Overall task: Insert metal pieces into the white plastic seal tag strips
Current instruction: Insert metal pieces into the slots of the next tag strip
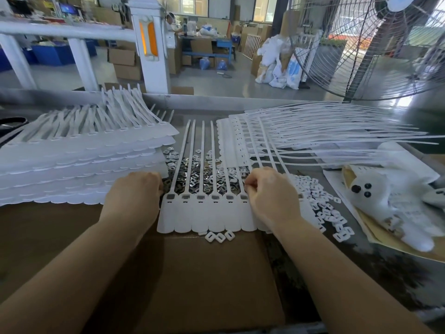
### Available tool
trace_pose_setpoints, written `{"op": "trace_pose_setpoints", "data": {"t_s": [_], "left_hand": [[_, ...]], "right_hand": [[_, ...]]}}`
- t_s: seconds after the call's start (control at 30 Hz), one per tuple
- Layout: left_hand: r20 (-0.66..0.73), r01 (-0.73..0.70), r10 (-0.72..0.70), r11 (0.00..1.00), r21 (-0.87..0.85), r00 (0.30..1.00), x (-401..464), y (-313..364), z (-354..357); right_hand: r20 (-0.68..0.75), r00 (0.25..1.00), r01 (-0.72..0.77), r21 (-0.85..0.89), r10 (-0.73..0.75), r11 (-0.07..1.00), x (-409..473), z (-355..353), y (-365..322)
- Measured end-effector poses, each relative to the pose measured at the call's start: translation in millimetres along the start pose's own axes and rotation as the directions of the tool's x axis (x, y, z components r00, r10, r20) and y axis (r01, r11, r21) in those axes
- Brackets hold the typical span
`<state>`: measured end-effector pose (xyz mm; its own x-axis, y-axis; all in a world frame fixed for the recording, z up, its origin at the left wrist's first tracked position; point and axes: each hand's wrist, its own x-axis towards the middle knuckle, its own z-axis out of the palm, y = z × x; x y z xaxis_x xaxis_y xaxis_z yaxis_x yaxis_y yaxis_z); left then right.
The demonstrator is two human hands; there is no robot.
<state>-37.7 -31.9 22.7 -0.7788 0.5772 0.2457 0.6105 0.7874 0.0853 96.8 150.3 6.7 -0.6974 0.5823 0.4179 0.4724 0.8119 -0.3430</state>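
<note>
A white seal tag strip point(207, 215) lies flat in front of me, its thin tails running away over a pile of small metal pieces point(204, 177). Several of its head slots show metal inside. My left hand point(134, 194) rests at the strip's left end with fingers curled down into the metal pile; what the fingertips hold is hidden. My right hand point(269, 191) sits over the strip's right part, thumb and forefinger pinched together at a slot, the thing between them too small to make out.
A tall stack of tag strips point(79, 155) lies at the left, and another fanned stack point(289, 133) at the right. White plastic caps point(322, 203) are scattered right of my hand, three more point(219, 236) on the cardboard point(192, 273). A white glove point(397, 203) lies far right.
</note>
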Motion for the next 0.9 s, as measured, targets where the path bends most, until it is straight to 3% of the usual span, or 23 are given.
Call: {"op": "trace_pose_setpoints", "data": {"t_s": [0.1,0.23,0.3,0.67,0.9], "left_hand": [[-0.048,-0.017,0.015,0.999,-0.039,0.999,5.9,10.1,-1.7],[-0.047,-0.071,0.058,0.939,-0.337,0.997,12.4,34.9,-2.1],[-0.013,-0.106,0.110,0.908,-0.406,0.994,19.2,48.5,1.5],[0.098,-0.036,0.084,0.910,-0.412,0.992,52.3,80.7,24.5],[0.076,0.003,0.033,0.901,-0.434,0.997,54.6,84.7,25.7]], "right_hand": [[-0.009,1.000,0.008,-0.035,-0.008,0.999,0.5,3.7,-0.5],[-0.023,1.000,-0.006,-0.082,0.004,0.997,-0.7,9.2,0.1],[-0.025,1.000,0.003,-0.114,-0.006,0.993,-1.8,11.7,1.1],[-0.061,0.998,0.017,-0.150,-0.026,0.989,-3.8,14.3,0.8],[-0.050,0.998,0.031,-0.133,-0.038,0.991,-4.2,12.9,1.3]]}}
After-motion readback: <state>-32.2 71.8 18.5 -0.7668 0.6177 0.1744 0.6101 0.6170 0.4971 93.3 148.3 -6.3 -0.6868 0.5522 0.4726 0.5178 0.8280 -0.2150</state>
